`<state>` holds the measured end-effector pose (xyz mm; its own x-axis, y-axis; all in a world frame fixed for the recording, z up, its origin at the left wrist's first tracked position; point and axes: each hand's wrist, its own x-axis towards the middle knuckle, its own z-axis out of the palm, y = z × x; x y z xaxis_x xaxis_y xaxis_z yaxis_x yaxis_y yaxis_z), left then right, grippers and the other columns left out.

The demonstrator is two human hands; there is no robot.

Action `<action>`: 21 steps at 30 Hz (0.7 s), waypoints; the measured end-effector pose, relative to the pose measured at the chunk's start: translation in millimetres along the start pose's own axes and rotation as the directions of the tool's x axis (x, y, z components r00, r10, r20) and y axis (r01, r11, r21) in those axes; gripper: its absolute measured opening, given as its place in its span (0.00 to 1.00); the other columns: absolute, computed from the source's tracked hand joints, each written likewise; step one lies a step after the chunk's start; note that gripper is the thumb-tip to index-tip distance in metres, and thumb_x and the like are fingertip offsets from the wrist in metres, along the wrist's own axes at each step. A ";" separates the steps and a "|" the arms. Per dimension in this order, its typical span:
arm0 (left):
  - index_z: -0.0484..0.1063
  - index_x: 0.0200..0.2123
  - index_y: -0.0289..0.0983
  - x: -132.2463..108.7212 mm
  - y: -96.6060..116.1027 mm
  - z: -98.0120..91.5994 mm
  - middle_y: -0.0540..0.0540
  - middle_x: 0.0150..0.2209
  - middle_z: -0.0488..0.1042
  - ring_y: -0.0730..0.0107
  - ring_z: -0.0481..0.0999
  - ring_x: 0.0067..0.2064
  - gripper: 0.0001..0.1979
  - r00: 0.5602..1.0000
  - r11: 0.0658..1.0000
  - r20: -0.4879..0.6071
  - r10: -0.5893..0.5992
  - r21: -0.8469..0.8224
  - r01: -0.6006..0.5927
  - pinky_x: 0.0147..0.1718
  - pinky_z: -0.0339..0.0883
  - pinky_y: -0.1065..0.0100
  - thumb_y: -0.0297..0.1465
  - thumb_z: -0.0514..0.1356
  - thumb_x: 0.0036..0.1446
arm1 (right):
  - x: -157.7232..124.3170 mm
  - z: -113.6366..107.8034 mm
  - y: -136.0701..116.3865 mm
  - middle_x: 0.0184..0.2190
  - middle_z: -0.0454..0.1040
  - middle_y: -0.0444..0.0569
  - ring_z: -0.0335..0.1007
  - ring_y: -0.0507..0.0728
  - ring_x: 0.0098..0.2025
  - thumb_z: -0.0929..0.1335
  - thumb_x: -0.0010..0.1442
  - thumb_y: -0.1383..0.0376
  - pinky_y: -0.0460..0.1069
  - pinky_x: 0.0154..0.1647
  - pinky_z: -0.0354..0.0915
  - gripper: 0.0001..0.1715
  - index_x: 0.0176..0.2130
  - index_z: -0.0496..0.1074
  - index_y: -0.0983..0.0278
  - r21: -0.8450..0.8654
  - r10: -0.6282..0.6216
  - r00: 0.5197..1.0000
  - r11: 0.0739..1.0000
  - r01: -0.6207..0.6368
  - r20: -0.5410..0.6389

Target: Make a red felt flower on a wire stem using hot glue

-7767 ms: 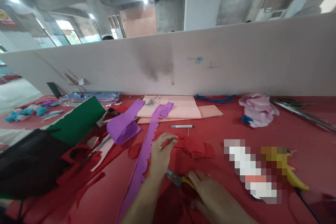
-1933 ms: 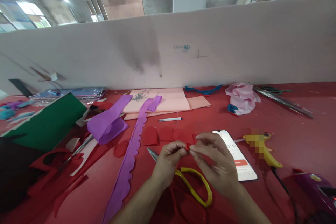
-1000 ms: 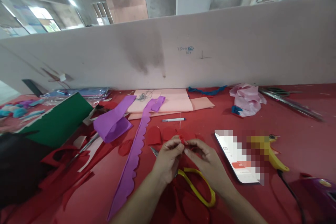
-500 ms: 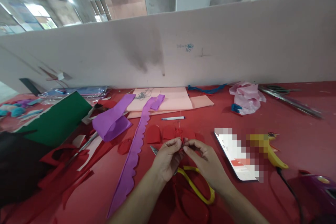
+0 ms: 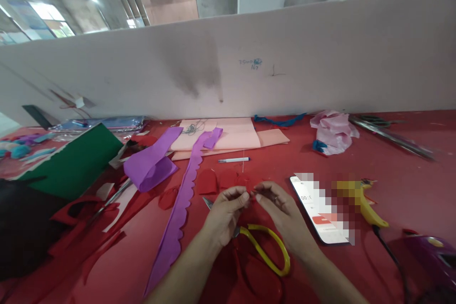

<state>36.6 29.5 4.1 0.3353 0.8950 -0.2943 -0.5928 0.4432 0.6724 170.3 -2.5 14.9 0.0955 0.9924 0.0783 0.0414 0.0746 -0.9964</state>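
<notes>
My left hand [image 5: 225, 213] and my right hand [image 5: 281, 211] are close together above the red table, each in a pinch. Between the fingertips is a small piece of red fabric [image 5: 251, 195], mostly hidden and hard to see against the red surface. Under my wrists lie scissors with yellow handles [image 5: 286, 259], their blade tip showing left of my left hand. Just beyond the fingers are red fabric pieces with rounded ends [image 5: 207, 182]. A white pen [image 5: 233, 160] lies behind them.
Left lie a scalloped purple strip [image 5: 181, 209], a purple band [image 5: 149, 171], red scraps and a green board [image 5: 78, 166]. Right are a phone [image 5: 320, 218], a yellow glue gun [image 5: 366, 204] with a cord and pink crumpled cloth [image 5: 335, 133]. A pale partition [image 5: 320, 57] stands behind.
My fingertips have moved slightly apart, my right hand shifting a little right and up. Less of the red fabric shows above the fingers now. The table items stay put.
</notes>
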 end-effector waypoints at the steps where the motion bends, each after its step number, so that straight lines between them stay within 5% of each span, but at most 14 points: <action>1: 0.75 0.25 0.33 -1.1 -0.1 0.6 0.50 0.24 0.74 0.77 0.73 0.28 0.08 1.000 1.000 0.016 -0.013 -0.006 0.013 0.31 0.65 0.75 0.26 0.70 0.39 | 0.1 -1.8 -1.9 0.36 0.73 0.47 0.70 0.55 0.38 0.66 0.57 0.63 0.50 0.41 0.66 0.06 0.37 0.69 0.61 -0.027 -0.038 0.999 0.999 0.037 -0.018; 7: 0.73 0.28 0.33 -7.7 4.2 4.1 0.50 0.22 0.72 0.79 0.71 0.22 0.07 0.988 0.983 0.087 -0.128 -0.119 0.138 0.23 0.65 0.78 0.26 0.68 0.43 | -0.2 -13.6 -12.5 0.36 0.70 0.47 0.68 0.56 0.40 0.67 0.56 0.70 0.52 0.41 0.65 0.09 0.37 0.72 0.58 -0.377 -0.453 0.891 0.829 0.412 -0.021; 12: 0.71 0.29 0.30 -8.4 10.4 1.0 0.51 0.21 0.68 0.87 0.63 0.16 0.07 0.957 0.961 0.196 -0.212 -0.134 0.240 0.12 0.47 0.85 0.26 0.66 0.47 | 1.7 -17.3 -9.5 0.36 0.69 0.47 0.67 0.55 0.39 0.67 0.57 0.72 0.51 0.40 0.66 0.10 0.38 0.72 0.58 -0.446 -0.532 0.846 0.761 0.472 -0.012; 18: 0.68 0.27 0.31 -8.7 8.2 1.2 0.50 0.20 0.68 0.89 0.59 0.14 0.07 0.923 0.948 0.258 -0.286 -0.062 0.311 0.10 0.42 0.84 0.26 0.65 0.47 | 5.3 -22.6 -2.9 0.41 0.66 0.48 0.66 0.56 0.42 0.66 0.56 0.76 0.52 0.40 0.66 0.16 0.39 0.74 0.57 -0.548 -0.665 0.740 0.583 0.600 0.104; 21: 0.68 0.26 0.31 -9.5 8.2 1.1 0.50 0.19 0.69 0.87 0.62 0.14 0.08 0.926 0.953 0.233 -0.298 0.014 0.303 0.10 0.41 0.83 0.27 0.65 0.48 | 5.7 -25.8 -2.1 0.42 0.66 0.48 0.66 0.56 0.43 0.65 0.56 0.77 0.53 0.42 0.66 0.18 0.39 0.75 0.57 -0.579 -0.665 0.735 0.551 0.602 0.131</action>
<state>29.3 24.6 13.2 0.6576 0.6846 -0.3145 -0.4533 0.6929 0.5607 196.4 0.4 18.4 -0.0877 0.6926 0.7160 0.6557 0.5812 -0.4819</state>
